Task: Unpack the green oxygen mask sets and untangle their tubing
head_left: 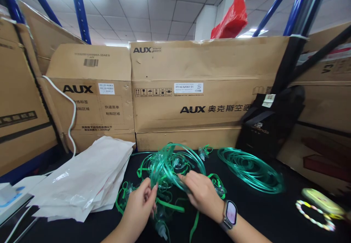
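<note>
My left hand (142, 204) has its thumb and fingers pinched on a loop of clear green tubing (171, 155), just left of the middle. On the right side of the same coil, my right hand (201, 191) wraps its fingers round the strands; a watch sits on that wrist. Under and around the coil lie several clear plastic masks with green straps, one mask (161, 228) in front between my forearms. A green strap (170, 205) crosses the pile. Parts of the masks are hidden by the tubing and hands.
A second coil of green tubing (251, 171) lies to the right on the black table. White plastic bags (90, 173) are stacked at left, beside a power strip (12, 199). Cardboard boxes (208, 63) wall the back. A black bag (263, 126) and beaded bracelet (315, 213) are at right.
</note>
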Motion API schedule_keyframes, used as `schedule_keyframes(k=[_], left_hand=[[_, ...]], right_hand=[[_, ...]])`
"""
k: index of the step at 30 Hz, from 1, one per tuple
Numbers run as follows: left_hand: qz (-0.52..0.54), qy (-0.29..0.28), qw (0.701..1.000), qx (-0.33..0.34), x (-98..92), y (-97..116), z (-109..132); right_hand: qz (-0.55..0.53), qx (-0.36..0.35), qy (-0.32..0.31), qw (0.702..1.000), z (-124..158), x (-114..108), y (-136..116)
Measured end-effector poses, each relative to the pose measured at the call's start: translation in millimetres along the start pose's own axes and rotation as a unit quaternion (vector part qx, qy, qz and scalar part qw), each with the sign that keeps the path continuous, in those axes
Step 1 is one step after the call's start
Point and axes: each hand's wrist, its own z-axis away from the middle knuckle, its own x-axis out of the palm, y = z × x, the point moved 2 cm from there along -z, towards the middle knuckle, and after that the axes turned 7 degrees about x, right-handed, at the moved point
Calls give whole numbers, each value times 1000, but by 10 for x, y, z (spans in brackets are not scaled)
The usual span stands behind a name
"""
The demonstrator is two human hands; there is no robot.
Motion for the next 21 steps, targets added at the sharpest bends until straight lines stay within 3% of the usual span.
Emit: schedule_keyframes(k=[3,6,8,10,12,15,18,21], left_hand=[[184,35,979,-76,-38,-36,-72],[256,81,958,-102,-117,-50,-162],[277,102,948,-118,-149,-49,-197],[294,126,941,-108,-148,-38,-194],[238,157,958,-41,-136,-6,-148],[-3,153,978,143,-102,101,-14],[-197,18,927,320,-18,215,122],[-309,-86,849,420,65,243,170]], right_hand=[[-27,62,13,998,31,-32,190],[-96,167,59,979,42,-74,400],[-152,275,99,944,42,-99,534],[-204,391,142,886,47,-115,649],[-267,478,190,815,58,-122,738],[-386,538,270,699,84,-118,834],[-444,549,334,625,102,-130,888],[-429,542,371,620,95,-173,886]])
